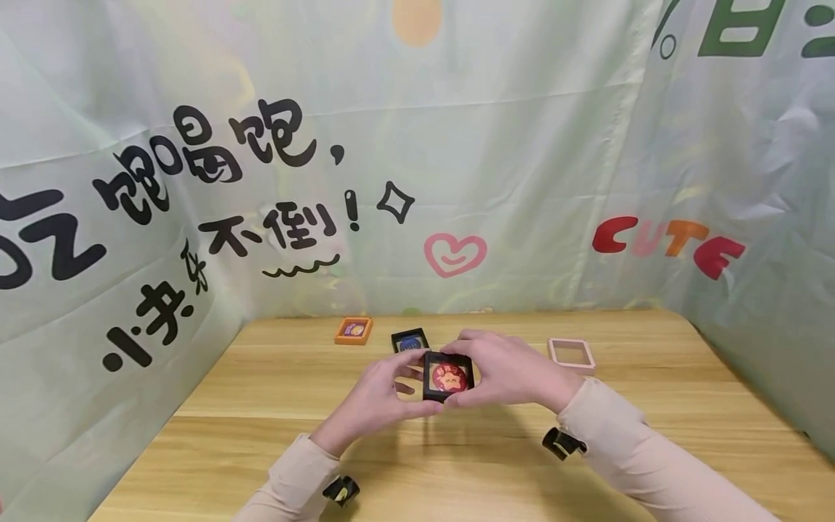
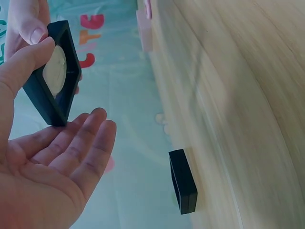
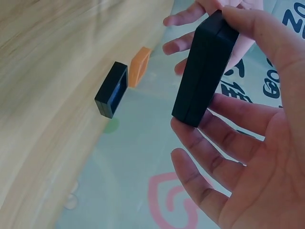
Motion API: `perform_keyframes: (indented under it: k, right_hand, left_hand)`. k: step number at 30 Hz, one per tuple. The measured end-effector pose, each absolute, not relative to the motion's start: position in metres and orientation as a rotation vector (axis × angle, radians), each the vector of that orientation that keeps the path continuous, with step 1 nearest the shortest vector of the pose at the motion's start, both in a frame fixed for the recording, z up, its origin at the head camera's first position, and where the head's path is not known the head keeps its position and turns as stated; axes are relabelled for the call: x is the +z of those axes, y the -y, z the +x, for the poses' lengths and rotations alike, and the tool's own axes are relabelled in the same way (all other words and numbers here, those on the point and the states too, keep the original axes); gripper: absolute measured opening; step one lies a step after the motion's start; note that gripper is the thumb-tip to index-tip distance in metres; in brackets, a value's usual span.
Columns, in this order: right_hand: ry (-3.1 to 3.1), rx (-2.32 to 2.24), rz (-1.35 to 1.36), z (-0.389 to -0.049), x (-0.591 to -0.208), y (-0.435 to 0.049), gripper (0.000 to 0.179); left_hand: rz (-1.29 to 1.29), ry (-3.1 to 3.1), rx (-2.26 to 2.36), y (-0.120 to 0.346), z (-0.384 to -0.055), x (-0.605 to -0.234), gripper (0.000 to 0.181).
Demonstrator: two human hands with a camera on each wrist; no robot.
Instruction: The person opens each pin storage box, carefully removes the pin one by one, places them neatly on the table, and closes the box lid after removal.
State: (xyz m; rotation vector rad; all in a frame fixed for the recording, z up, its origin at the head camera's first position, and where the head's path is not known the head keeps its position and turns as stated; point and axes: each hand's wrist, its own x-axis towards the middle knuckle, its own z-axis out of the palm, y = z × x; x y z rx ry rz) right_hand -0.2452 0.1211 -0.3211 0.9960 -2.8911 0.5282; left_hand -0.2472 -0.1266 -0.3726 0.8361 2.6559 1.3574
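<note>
Above the table, both hands hold a small black square display frame [image 1: 448, 376] with a clear middle and a round red badge [image 1: 450, 378] bearing a star figure. My left hand [image 1: 378, 391] pinches it on the left side between thumb and fingertips; in the left wrist view the other fingers [image 2: 93, 148] stretch out past it. From the right, my right hand [image 1: 502, 368] grips the top and bottom edges with thumb and fingers. The badge's pale back [image 2: 55, 71] faces the left wrist view. Only the outer wall of the frame [image 3: 205, 69] shows in the right wrist view.
Behind the hands, a second black frame [image 1: 410, 341] with a blue insert lies on the wooden table [image 1: 261, 449]. An orange frame [image 1: 354, 330] sits at the back left, a pink frame [image 1: 571, 353] at the back right. A printed cloth [image 1: 522, 181] hangs behind the table.
</note>
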Motion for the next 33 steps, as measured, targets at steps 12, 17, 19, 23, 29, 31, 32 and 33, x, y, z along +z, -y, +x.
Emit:
perform_keyframes:
  k: [12,17,19,23,29,31,32,33]
  right_hand:
    - [2.781,0.384,1.049,-0.243,-0.316,-0.126,0.068]
    - [2.726,0.318,1.059,-0.242,-0.315,-0.128,0.064]
    - [2.717,0.31,1.055,-0.242,-0.315,-0.129,0.063]
    - [2.704,0.318,1.057,-0.24,-0.315,-0.129,0.062]
    - [2.672,0.315,1.078,-0.239,-0.314,-0.13,0.06]
    - [2.657,0.312,1.086,-0.239,-0.314,-0.13,0.059]
    - [2.651,0.312,1.09,-0.239,-0.315,-0.13,0.059]
    - [2.643,0.312,1.096,-0.239,-0.315,-0.13,0.058]
  left_hand:
    - [0.828,-2.629,1.433,0.122,-0.246,-0.372,0.078]
    - [0.829,-2.603,1.459,0.121,-0.246,-0.372,0.075]
    - [0.832,-2.59,1.466,0.12,-0.246,-0.372,0.073]
    - [0.82,-2.543,1.482,0.12,-0.245,-0.371,0.07]
    - [0.794,-2.481,1.502,0.118,-0.244,-0.373,0.074]
    - [0.801,-2.456,1.518,0.117,-0.243,-0.374,0.075]
    - [0.804,-2.44,1.529,0.116,-0.243,-0.374,0.075]
    - [0.805,-2.426,1.54,0.115,-0.243,-0.374,0.075]
